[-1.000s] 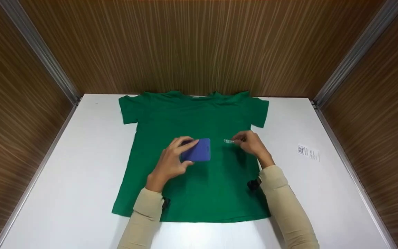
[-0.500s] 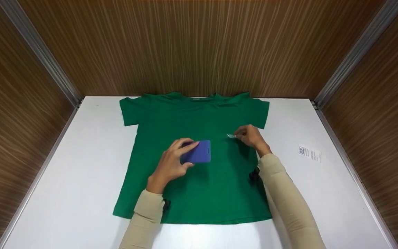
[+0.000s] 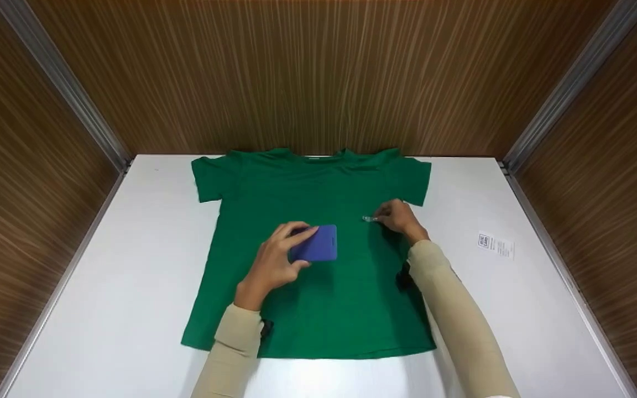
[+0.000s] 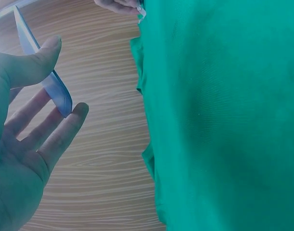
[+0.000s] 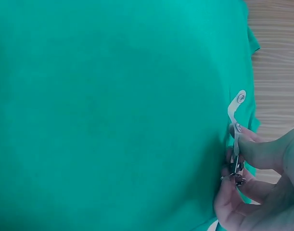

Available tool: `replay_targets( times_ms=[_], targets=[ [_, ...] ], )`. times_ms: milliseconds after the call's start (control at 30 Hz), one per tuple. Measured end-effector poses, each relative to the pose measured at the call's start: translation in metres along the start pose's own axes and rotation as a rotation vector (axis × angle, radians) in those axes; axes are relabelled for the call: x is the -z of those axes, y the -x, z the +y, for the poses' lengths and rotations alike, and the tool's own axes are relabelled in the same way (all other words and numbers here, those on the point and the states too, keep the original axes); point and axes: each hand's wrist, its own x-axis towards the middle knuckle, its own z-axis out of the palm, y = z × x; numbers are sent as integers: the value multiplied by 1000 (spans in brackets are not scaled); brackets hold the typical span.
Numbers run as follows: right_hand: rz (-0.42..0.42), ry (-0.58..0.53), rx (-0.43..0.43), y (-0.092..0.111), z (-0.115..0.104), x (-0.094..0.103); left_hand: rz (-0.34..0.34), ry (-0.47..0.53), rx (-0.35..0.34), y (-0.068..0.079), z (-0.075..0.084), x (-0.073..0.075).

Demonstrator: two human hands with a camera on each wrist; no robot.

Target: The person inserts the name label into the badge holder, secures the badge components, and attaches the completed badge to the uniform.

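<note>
The left hand [image 3: 270, 265] has its fingers and thumb clamped on a blue holder [image 3: 318, 244], gripping it by opposite edges so that its slot [image 3: 334, 236] sits at the uncovered right end. The holder is raised over a green shirt [image 3: 307, 309] spread on the white counter [image 3: 130, 265]; the left wrist view shows it nearly edge-on and apart from the cloth.

The right hand [image 3: 400, 216] is to the right of the holder, the two well apart. Its thumb and fingers pinch a clear strap [image 5: 233, 114] near the lower snap, with a metal clip [image 5: 237, 167] among the fingers. The strap's free end, which bears another snap, curves out beyond the thumb.

To work these two parts well, I would hold the holder steady by its edges, leave the slot uncovered, and keep the pinch behind the strap's free end so that it can be aimed. The strap looks thin and bendy, so a short grip should steer it better; too loose a pinch could let the clip twist.

On a white card [image 3: 496, 245] lying right of the shirt, a boxed word seems to read "CARD"; the word above it and the small print are too blurred to read.
</note>
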Motion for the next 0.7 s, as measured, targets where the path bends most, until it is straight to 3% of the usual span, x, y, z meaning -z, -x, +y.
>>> replay_targets(
  times_ms=[700],
  targets=[
    [109,51,-58,-2,2,-2,3,4,-12,0,-2,0]
  ],
)
